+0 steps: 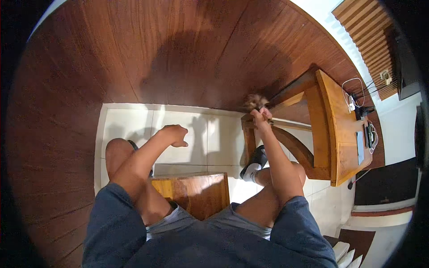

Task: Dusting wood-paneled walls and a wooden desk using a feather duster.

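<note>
My right hand (262, 117) is closed around what looks like a short-handled duster. Its brown, bushy head (256, 101) is blurred and lies near the foot of the dark red-brown wood panelling (201, 73), beside the wooden table's frame. Most of the handle is hidden in my fist. My left hand (176, 134) hangs in the air over the pale tiled floor (181, 154). Its thumb stands apart from the loosely curled fingers, and nothing shows in it.
A wooden table (345, 144) with a curved leg brace (296, 142) stands at the right. On its top lie white cables (374, 139) and a light blue flat item (360, 147). Between my legs is a varnished wooden stool or bench (197, 192).
</note>
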`<act>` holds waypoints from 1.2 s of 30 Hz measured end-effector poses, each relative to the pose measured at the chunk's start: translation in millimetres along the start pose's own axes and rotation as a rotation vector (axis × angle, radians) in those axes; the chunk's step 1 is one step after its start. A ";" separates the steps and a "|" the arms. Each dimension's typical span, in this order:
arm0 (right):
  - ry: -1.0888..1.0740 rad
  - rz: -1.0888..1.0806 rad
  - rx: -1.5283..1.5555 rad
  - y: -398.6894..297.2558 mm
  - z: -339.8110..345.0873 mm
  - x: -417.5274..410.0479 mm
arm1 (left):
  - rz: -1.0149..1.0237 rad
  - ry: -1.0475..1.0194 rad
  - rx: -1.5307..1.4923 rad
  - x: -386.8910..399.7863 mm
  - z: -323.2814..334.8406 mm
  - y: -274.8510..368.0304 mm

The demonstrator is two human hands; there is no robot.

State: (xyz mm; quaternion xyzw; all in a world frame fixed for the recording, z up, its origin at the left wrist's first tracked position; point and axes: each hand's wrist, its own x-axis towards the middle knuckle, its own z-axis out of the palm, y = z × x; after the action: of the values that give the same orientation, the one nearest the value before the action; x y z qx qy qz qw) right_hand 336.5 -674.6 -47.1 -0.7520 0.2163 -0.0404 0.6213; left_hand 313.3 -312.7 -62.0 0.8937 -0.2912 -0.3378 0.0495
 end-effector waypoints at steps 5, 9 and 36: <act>0.091 -0.057 -0.177 30.3 9.3 28.3 | -0.020 -0.025 -0.021 12.5 10.3 -11.5; -0.153 0.219 0.247 59.0 8.3 49.0 | -0.074 0.000 -0.009 22.7 19.8 -19.5; 0.284 -0.198 -0.004 37.6 -28.4 49.5 | -0.083 0.006 -0.030 31.7 9.6 -22.7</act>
State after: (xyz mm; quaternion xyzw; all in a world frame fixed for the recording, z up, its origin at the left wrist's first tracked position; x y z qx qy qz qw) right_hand 361.5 -724.3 -86.8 -0.7577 0.2269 -0.2070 0.5758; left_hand 337.4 -310.5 -94.1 0.9052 -0.2484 -0.3413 0.0497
